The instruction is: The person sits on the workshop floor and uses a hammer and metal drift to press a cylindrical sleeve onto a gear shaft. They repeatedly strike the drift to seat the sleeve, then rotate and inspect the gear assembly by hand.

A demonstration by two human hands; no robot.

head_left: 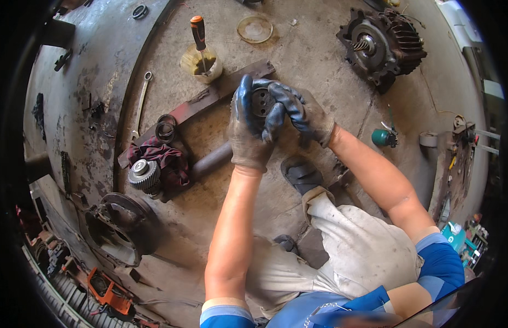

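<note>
In front of me I hold a round dark metal disc (261, 101) with several small holes in its face. My left hand (249, 128), in a grey work glove with blue coating, wraps its left side and underside. From the right my right hand (300, 109), gloved alike, curls its fingers over the disc's edge. The gloves hide most of its rim. Just beyond, a screwdriver (198, 34) with an orange and black handle stands in a tub (213, 70) of dark grease. A reddish steel bar (196, 104) lies under and beside my left hand.
To the left are dark rings (166, 128), a combination wrench (141, 104), a checked cloth (162, 156) and a toothed gear (144, 176). A round housing (120, 227) sits nearer. A finned motor unit (382, 46) stands far right, with a green canister (382, 137) nearer.
</note>
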